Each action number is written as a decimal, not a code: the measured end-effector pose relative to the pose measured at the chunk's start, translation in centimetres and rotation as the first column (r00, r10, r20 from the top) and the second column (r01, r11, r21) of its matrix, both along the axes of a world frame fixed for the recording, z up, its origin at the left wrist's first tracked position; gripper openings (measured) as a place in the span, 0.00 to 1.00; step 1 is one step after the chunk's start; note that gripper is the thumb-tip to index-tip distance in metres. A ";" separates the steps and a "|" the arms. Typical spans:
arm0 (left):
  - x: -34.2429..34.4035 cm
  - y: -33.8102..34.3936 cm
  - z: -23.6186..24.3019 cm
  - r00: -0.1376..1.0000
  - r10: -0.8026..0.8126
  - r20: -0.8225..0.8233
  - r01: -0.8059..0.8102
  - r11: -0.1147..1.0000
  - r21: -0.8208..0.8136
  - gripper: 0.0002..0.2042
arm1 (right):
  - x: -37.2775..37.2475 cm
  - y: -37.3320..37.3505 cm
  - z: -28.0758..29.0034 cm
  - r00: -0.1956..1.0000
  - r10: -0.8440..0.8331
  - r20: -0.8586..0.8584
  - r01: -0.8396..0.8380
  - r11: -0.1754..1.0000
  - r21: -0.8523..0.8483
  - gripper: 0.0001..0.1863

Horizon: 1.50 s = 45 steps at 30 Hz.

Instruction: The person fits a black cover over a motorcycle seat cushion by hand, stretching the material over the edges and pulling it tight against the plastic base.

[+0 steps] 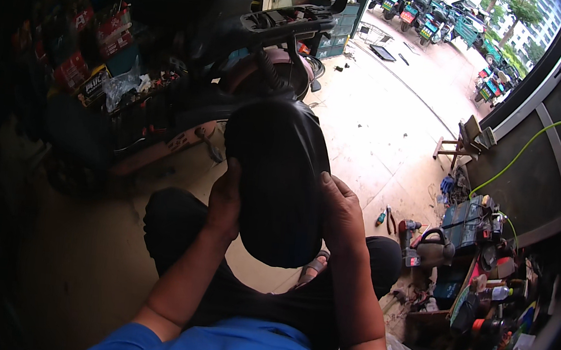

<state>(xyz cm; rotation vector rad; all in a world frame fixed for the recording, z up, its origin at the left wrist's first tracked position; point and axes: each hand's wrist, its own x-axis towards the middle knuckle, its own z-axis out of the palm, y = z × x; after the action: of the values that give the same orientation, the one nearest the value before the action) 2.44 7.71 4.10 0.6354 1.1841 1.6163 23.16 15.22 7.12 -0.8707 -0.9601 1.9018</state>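
Observation:
Between my hands is a long, rounded black part (279, 188) that looks like a scooter mudguard, smooth and glossy along its upper right side. My left hand (225, 200) presses against its left edge, with the thumb up and the other fingers mostly hidden. At its right edge my right hand (341, 212) grips, thumb on top and fingers curled by the side. The part's upper end meets the dark underside of a scooter frame (282, 25); whether it is fixed there I cannot tell. My knees are on either side of it.
Pliers (391, 221), a screwdriver (381, 217) and a cordless drill (411, 243) are on the floor at right, by a cluttered tool shelf (429, 317). A small wooden stool (458, 144) stands near the door. Boxes (69, 71) crowd the left. Parked scooters (433, 23) are outside.

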 end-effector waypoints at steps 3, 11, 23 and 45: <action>0.0 0.0 -0.1 0.998 -0.047 0.050 0.046 0.999 0.027 0.51 | 0.0 0.5 -1.3 0.988 0.022 -0.155 -0.037 0.995 -0.090 0.23; 0.2 0.5 -1.5 0.982 -0.069 0.177 0.071 0.997 -0.007 0.45 | 0.6 1.5 -3.4 0.987 0.024 -0.161 -0.038 0.995 -0.089 0.20; 1.3 0.1 -1.7 0.992 0.029 -0.121 -0.025 0.999 0.033 0.46 | 0.4 0.5 -3.1 0.715 -0.656 0.239 0.085 0.422 0.902 0.16; 0.8 -0.8 -0.8 0.939 -0.254 0.231 0.228 0.965 0.134 0.33 | 2.0 -0.6 -1.8 0.996 -0.056 0.070 0.054 0.998 0.038 0.41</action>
<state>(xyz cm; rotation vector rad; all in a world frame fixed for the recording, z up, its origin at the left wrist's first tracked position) 3.26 6.88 3.25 0.6009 0.8099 1.5051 25.14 14.61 5.33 -0.9393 -0.9999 1.8121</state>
